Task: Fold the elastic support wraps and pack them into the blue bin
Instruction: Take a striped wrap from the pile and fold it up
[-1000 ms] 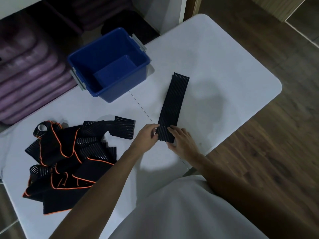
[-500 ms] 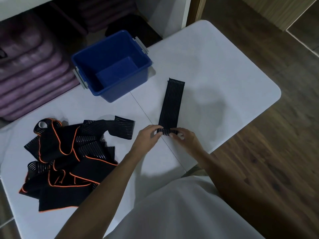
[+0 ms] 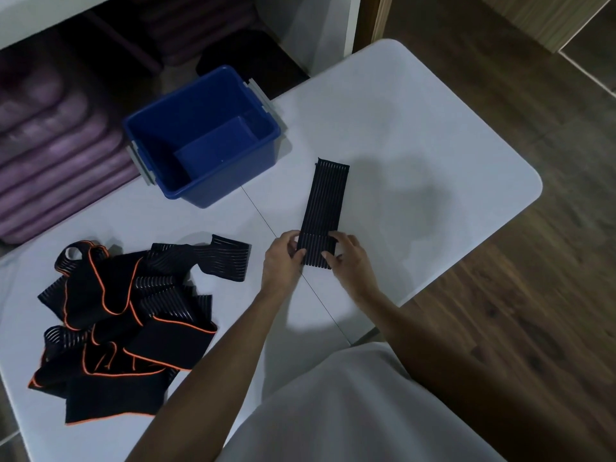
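A black ribbed elastic wrap (image 3: 325,201) lies stretched out on the white table (image 3: 416,135), its far end pointing away from me. Its near end is folded over onto the strip. My left hand (image 3: 281,258) pinches the left edge of that fold, and my right hand (image 3: 346,258) pinches its right edge. The blue bin (image 3: 203,135) stands open and empty at the table's far left edge. A heap of black wraps with orange trim (image 3: 123,315) lies on the left of the table.
Purple rolled mats (image 3: 50,151) are stacked on a low shelf behind the bin. The table's rounded right corner (image 3: 530,181) borders a dark wooden floor (image 3: 533,295). A seam (image 3: 276,241) runs across the tabletop under the wrap.
Both hands lifted the near end of the wrap and folded it forward onto the strip, so the visible strip is shorter. The view shifted slightly.
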